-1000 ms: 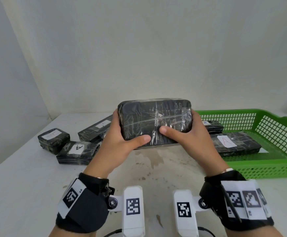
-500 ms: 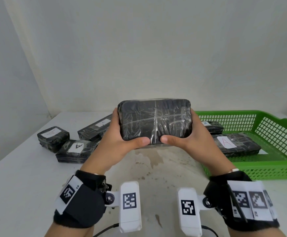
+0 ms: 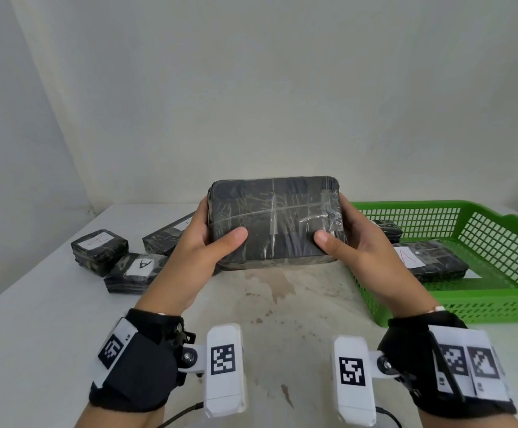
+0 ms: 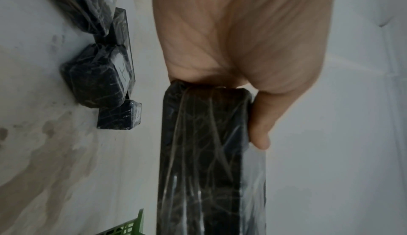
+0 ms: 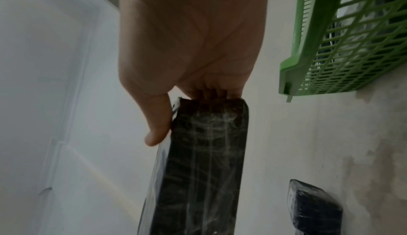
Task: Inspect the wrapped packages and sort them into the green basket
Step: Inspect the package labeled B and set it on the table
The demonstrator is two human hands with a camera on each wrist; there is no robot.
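held package (image 3: 274, 220) tilted slightly (plain face forward), thumbs spread further apart

— What does the person wear on the bare left hand (image 3: 200, 248) and right hand (image 3: 364, 245)?
— Black fabric wrist cuffs (image 3: 137, 362) with white square-code labels. At the three o'clock side of the left cuff, a screw joins a white rectangular coded camera block (image 3: 225, 369); thin black cables (image 3: 180, 415) trail below.

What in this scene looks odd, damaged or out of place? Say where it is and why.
The table has brownish stains on its top, just below the package held up by the left hand and right hand. The face of that package turned to the camera shows no white label, unlike the labelled packages lying nearby.
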